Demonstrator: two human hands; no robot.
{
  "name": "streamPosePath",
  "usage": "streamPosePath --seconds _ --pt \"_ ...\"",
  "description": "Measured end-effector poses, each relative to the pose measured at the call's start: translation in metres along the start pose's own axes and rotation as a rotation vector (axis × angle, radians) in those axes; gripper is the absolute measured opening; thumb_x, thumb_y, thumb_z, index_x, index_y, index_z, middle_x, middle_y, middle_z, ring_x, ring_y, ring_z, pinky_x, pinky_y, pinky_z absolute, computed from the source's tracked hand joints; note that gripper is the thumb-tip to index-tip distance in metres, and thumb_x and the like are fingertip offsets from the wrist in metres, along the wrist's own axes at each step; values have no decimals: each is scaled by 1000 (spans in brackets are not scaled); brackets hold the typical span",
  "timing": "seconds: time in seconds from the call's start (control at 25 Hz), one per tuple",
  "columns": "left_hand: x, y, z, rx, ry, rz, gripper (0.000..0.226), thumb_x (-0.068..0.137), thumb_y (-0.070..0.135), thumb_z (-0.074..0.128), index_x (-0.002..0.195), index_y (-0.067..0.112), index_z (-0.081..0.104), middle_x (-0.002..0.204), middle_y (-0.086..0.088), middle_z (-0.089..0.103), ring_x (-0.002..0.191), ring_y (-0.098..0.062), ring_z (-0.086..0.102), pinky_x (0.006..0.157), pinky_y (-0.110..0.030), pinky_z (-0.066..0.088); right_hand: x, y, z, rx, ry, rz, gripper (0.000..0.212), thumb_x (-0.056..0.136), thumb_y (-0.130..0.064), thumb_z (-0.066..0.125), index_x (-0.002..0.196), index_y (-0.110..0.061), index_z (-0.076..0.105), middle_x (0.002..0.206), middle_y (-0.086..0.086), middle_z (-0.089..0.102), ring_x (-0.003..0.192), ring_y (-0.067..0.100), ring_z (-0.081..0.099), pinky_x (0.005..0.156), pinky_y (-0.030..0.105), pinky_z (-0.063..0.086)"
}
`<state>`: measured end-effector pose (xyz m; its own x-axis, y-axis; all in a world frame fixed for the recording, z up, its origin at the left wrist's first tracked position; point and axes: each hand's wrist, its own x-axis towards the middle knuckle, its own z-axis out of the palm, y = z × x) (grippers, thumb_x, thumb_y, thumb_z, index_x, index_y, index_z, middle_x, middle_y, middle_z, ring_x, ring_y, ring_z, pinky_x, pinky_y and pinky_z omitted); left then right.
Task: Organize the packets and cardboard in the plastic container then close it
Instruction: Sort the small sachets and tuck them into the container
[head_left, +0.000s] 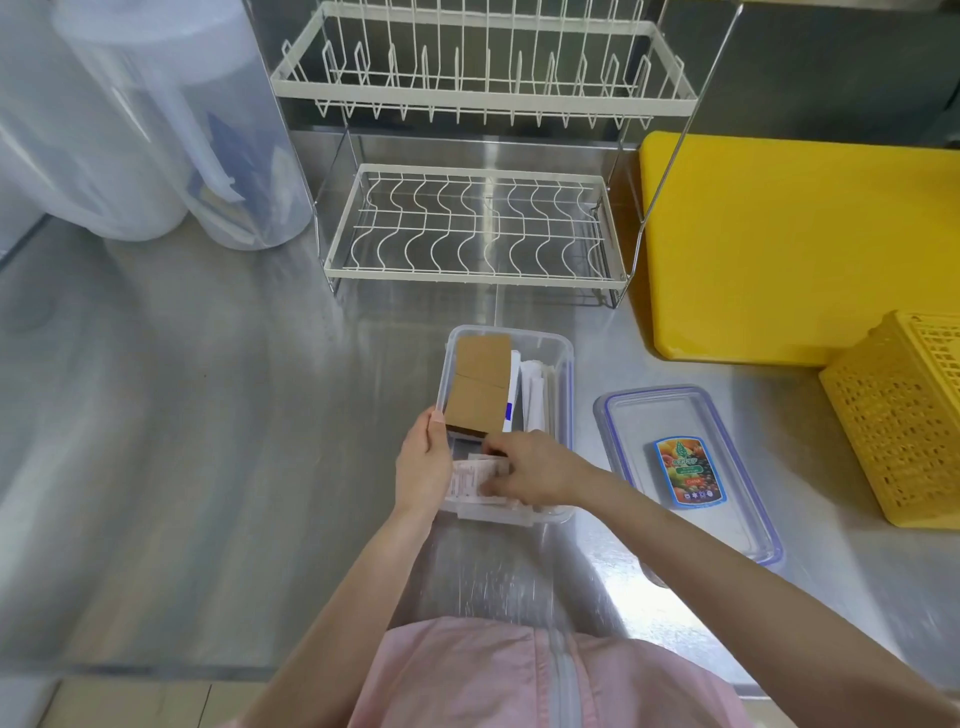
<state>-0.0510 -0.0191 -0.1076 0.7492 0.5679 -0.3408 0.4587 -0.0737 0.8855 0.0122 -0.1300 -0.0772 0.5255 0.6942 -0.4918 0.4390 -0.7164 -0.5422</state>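
Steel counter (208, 415), open plastic container (563, 364)

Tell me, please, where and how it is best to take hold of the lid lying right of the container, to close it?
Probably by the long edges of the lid, from above. It lies flat on the counter, apart from the container, with both long sides free.

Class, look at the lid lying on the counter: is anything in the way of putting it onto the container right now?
Yes. Both hands are in the way: the left hand holds the container by its near left rim, and the right hand reaches inside, holding packets. The cardboard lies inside. The lid lies to the right.
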Motion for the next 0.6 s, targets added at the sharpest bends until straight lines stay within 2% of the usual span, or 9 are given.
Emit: streamPosePath --seconds 0.12,0.16,0.2,0.28,0.32,0.4,0.52,0.6 --pt "-1 2 -3 -107 -34 -52 29 97 28 28 100 22 56 99 -2 63 97 -21 55 83 -30 44 -6 6 -6 108 14 -4 30 82 -23 60 110 -13 54 113 7 63 94 17 58 77 26 47" --pt "-2 3 -6 -168 -57 -94 28 97 29 30 94 24 58 98 -3 64 97 -22 58 84 -31 44 -8 7 -6 132 16 -8 30 82 -23 60 111 -14 54 114 6 63 97 17 59 78 24 48" --pt "-2 4 -9 -214 -72 -120 27 96 29 32 95 26 59 104 -3 65 101 -22 59 90 -34 44 -9 9 -7 164 23 -18 30 83 -23 60 111 -15 55 111 3 64 94 15 59 76 18 48" --pt "-5 7 -15 -219 -30 -85 29 95 27 36 114 24 57 123 1 59 115 -17 53 102 -33 39 -14 12 -10 313 49 -26 24 83 -22 61 107 -19 56 97 -9 63 83 7 58 62 5 46" --pt "-5 11 -18 -202 10 -30 32 94 26 37 122 22 53 128 3 55 119 -14 49 104 -29 35 -16 13 -13 428 59 -17 19 83 -21 61 102 -22 57 90 -14 61 77 2 58 56 2 44" --pt "-7 21 -25 -200 16 94 32 94 26 38 122 22 53 124 7 56 117 -10 50 100 -24 35 -21 15 -20 639 66 33 13 83 -21 61 95 -24 57 77 -16 60 60 -2 56 47 6 43" --pt "-11 37 -32 -147 -207 175 30 90 46 38 105 35 62 102 23 65 101 7 57 84 -10 40 -24 16 -28 815 62 31 19 85 -18 59 104 -16 60 55 -14 54 39 0 43 39 10 33" --pt "-12 44 -34 -108 -363 158 46 78 62 38 106 35 62 102 20 67 99 5 60 86 -13 44 -26 14 -33 844 66 12 21 85 -17 58 107 -15 59 55 -11 53 38 2 40 39 10 31"
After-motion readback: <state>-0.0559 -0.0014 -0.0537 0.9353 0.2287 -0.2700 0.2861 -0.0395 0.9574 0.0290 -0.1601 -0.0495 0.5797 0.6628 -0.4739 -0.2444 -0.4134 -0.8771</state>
